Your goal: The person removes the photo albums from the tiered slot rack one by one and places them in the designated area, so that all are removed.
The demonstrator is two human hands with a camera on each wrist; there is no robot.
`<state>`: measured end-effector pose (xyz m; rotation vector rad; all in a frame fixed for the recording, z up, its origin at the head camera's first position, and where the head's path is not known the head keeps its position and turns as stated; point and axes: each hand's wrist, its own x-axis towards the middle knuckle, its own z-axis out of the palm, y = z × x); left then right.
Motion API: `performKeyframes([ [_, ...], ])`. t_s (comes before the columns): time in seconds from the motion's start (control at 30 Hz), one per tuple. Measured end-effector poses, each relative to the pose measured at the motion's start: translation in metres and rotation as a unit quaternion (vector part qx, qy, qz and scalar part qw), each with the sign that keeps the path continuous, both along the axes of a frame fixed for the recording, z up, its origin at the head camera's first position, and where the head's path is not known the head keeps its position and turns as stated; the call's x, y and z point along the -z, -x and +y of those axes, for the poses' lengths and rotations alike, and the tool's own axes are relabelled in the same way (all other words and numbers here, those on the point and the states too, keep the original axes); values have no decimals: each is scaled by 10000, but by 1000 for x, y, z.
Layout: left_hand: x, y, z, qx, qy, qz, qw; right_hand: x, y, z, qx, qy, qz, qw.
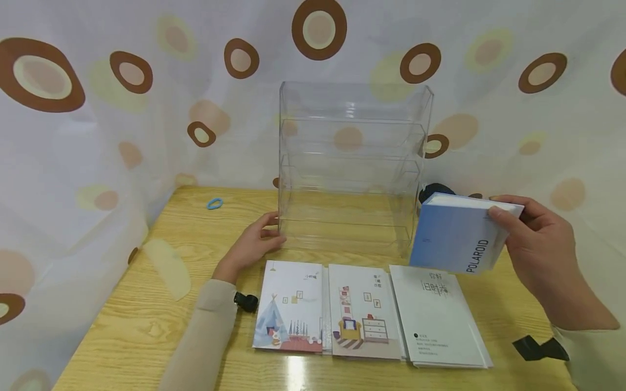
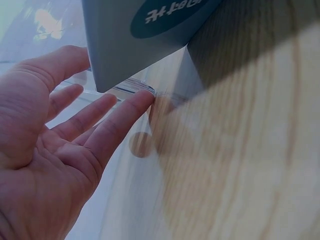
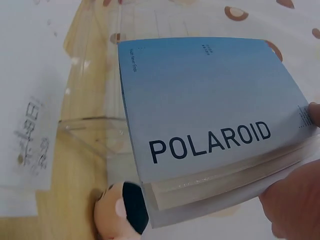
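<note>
A blue-and-white album marked POLAROID is held up by my right hand, thumb on the front cover and fingers behind its edge. In the right wrist view the page block of the POLAROID album shows along one side. My left hand touches the lower left side of a clear tiered plastic rack, its fingers fairly straight. In the left wrist view, a grey cover with a teal oval stands close to the left hand's thumb.
On the wooden table, in front of the rack, lie a tent-picture booklet, an armchair-picture booklet and a white booklet. A blue band lies at the left. Behind the album is a round black-topped object. A patterned curtain encloses the table.
</note>
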<state>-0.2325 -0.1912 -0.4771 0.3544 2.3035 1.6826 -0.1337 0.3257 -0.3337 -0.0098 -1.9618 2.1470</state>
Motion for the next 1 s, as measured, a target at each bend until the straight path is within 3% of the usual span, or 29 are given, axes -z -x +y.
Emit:
performKeyframes([
  [0.17,0,-1,0,-35,-16,-27,10000,12,-13,17,150,-130,-88,9998],
  [0.7,-1,0,0,-100,7,-13,9999,36,-43,64,121,-40,-225,9997],
  [1.0,-3,2,-1,-92,37,-4,10000,49,-51,81,99,-346,-687,9970],
])
